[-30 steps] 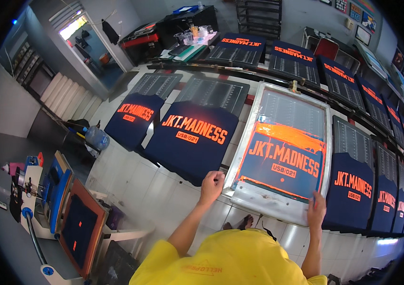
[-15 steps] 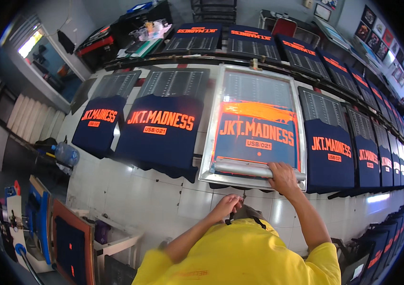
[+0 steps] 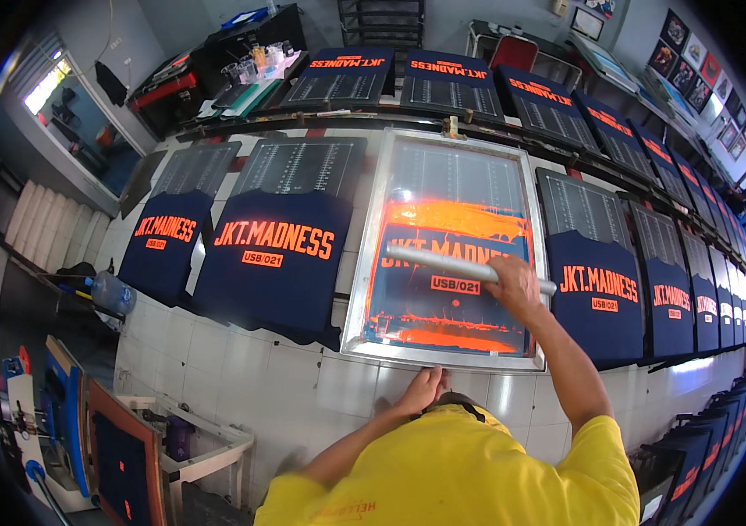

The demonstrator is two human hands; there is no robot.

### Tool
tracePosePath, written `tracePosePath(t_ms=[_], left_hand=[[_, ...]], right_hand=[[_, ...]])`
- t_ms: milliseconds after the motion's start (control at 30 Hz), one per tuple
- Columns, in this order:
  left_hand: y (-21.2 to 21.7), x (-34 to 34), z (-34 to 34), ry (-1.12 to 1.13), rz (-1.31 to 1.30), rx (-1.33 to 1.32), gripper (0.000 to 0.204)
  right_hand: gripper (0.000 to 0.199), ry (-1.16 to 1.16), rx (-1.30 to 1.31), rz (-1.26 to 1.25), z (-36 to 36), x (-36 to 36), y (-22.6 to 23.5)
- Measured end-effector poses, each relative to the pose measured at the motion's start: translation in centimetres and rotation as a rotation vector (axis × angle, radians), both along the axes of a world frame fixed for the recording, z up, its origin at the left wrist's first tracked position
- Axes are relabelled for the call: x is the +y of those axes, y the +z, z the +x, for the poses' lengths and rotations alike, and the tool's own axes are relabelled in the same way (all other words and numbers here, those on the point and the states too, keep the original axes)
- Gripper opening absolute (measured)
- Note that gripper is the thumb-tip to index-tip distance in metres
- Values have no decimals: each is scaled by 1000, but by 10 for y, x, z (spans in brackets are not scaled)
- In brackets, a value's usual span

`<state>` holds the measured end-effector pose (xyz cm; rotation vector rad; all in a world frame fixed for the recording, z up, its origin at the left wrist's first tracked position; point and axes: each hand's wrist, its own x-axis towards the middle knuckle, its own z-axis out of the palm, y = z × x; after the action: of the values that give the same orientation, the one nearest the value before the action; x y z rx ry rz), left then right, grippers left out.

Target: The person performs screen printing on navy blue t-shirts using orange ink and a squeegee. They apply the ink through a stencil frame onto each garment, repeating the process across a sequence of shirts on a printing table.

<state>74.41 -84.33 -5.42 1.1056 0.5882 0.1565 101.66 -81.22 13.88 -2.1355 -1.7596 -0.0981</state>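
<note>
A screen-printing frame (image 3: 357,289) with a metal rim and clear mesh lies over a dark navy shirt on a board in front of me. My right hand (image 3: 513,282) is closed round the right part of a long grey squeegee (image 3: 434,263), which slants across the middle of the mesh and covers part of the orange lettering. A thick streak of orange ink (image 3: 461,217) crosses the upper mesh, and a ragged orange line (image 3: 452,335) runs along the lower end. Just in front of the frame's near edge is my left hand (image 3: 423,390), fingers curled; whatever they hold is hidden.
Navy shirts with orange print lie on boards to the left (image 3: 268,263) and right (image 3: 596,298), with a further row (image 3: 452,74) behind. Cups (image 3: 246,68) stand at the back left. A rack (image 3: 206,456) and water jug (image 3: 112,294) are at the left.
My right hand has moved the squeegee from the frame's near end up to the middle, now tilted, leaving an orange line behind. My left hand has come closer to the frame's front edge.
</note>
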Motion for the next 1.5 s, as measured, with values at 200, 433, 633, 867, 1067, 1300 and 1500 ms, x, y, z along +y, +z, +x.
tracePosePath(t_ms=[200, 433, 633, 867, 1067, 1300, 1500], left_hand=[[37, 2, -2, 49, 182, 133, 51], [30, 8, -4, -13, 141, 127, 52], [27, 10, -7, -28, 225, 136, 55], [19, 15, -10, -73, 280, 120, 55], [32, 17, -7, -33, 217, 72, 54], [15, 19, -8, -94, 231, 96, 49], [25, 22, -6, -90, 104, 64, 53]], right_hand=[[23, -13, -26, -57, 51, 61, -3], [25, -7, -4, -142, 76, 98, -14], [27, 14, -60, -203, 78, 110, -27], [24, 47, -42, -331, 70, 111, -12], [21, 112, -53, -365, 39, 65, -17], [21, 226, -29, -251, -17, -28, -23], [22, 178, 28, -211, -25, -63, -6]])
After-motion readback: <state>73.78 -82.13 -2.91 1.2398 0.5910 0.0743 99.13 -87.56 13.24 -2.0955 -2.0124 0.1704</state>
